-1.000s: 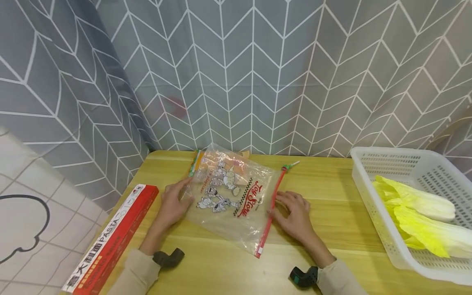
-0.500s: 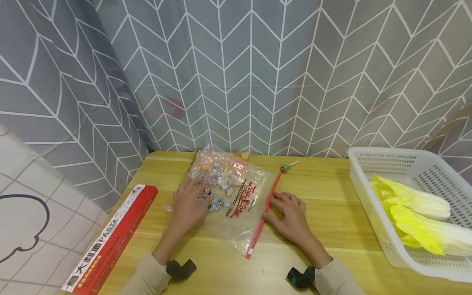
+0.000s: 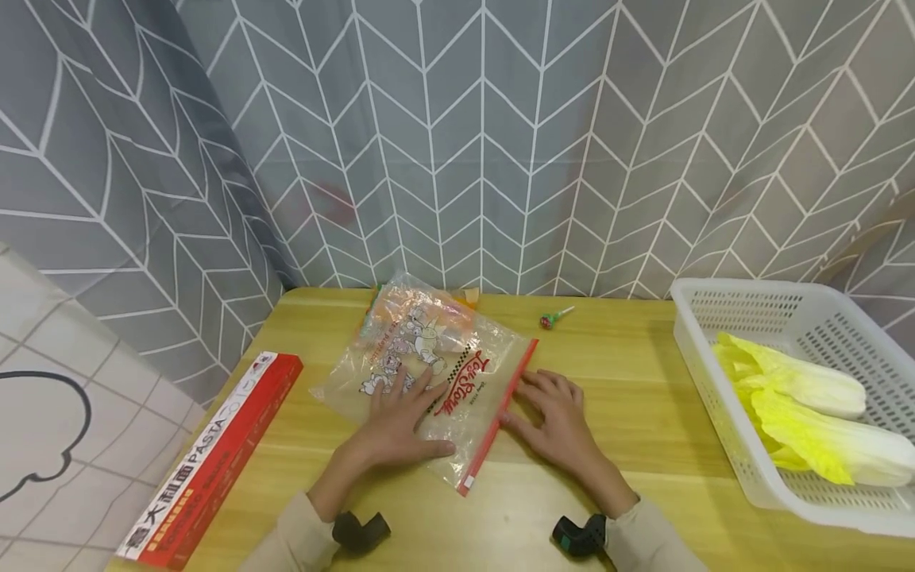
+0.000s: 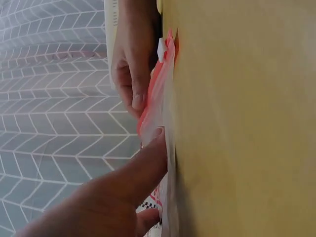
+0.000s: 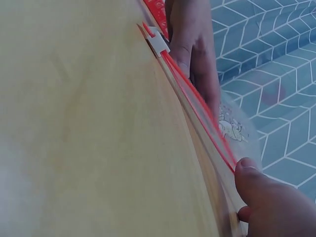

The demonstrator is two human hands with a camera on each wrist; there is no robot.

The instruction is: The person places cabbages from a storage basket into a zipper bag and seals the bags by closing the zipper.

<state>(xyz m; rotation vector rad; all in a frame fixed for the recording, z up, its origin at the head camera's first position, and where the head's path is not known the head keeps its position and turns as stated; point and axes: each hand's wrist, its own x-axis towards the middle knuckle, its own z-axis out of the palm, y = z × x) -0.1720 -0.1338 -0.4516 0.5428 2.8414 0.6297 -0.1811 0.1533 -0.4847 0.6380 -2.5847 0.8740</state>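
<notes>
Left hand [image 3: 393, 429] has slid toward six o'clock since half a second ago, fingers spread flat on the zip bag [image 3: 461, 373] near centre, and right hand's [image 3: 554, 421] thumb is on its red edge [image 3: 488, 445] (pinching or not, can't tell). Basket [image 3: 758, 308] at three o'clock holds cabbage [image 3: 829, 437]. Right-wrist view shows two separate red strips [image 5: 190, 81], basically one line from the head.

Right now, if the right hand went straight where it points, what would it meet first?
Probably the bag's red zip edge, which the right hand's thumb seems to touch; depth is unclear.
</notes>
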